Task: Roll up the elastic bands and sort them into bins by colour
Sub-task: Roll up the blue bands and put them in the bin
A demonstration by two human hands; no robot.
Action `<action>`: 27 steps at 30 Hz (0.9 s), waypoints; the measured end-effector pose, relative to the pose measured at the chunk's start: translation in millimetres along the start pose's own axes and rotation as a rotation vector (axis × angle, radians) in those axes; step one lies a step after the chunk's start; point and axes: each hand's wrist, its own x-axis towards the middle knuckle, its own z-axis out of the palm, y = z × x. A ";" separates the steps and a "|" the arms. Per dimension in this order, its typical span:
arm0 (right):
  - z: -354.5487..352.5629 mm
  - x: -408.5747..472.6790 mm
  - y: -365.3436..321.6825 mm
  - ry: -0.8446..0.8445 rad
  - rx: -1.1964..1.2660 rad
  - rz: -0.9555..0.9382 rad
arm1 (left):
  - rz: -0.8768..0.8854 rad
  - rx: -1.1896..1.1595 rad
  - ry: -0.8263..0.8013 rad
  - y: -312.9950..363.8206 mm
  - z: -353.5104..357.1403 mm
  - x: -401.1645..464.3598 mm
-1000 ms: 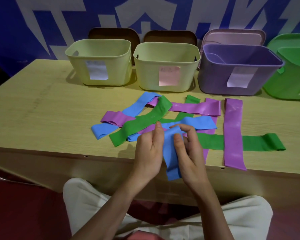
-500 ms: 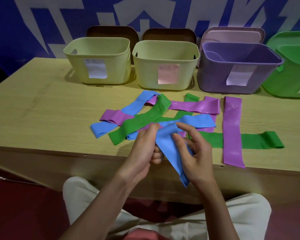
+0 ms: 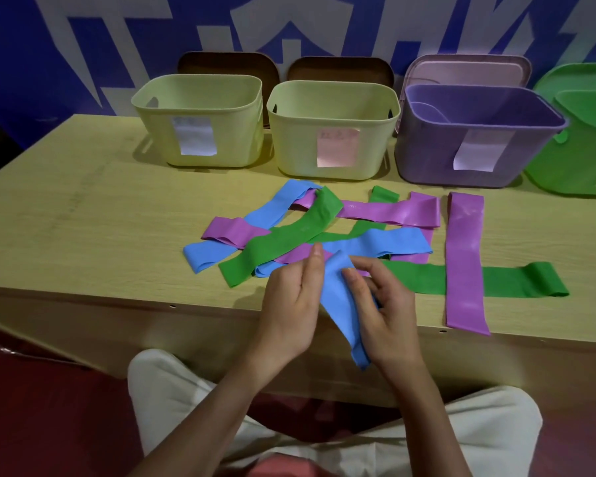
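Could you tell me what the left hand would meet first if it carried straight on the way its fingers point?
Probably the green band lying diagonally across the pile: the left hand points up and away over the table, fingertips just short of it. Depth is unclear, so it might pass above the band and reach the pink-labelled bin.

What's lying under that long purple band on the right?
A green band crosses beneath the purple band, showing on both sides; the crossing itself is covered. Elsewhere, the table.
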 end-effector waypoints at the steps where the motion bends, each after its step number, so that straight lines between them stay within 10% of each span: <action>1: -1.0 -0.2 -0.3 -0.015 0.011 0.004 | -0.034 -0.028 -0.015 1.6 -0.5 1.0; 11: 0.3 -3.0 -2.0 0.001 -0.041 -0.026 | -0.584 -0.435 -0.238 8.6 -5.1 -3.7; 20: -0.7 -1.2 2.5 0.002 -0.116 -0.082 | -0.088 -0.122 -0.047 -5.1 2.4 -9.7; 27: -9.2 -0.2 -2.5 -0.135 -0.009 -0.028 | -0.283 -0.215 -0.007 5.6 2.8 -2.1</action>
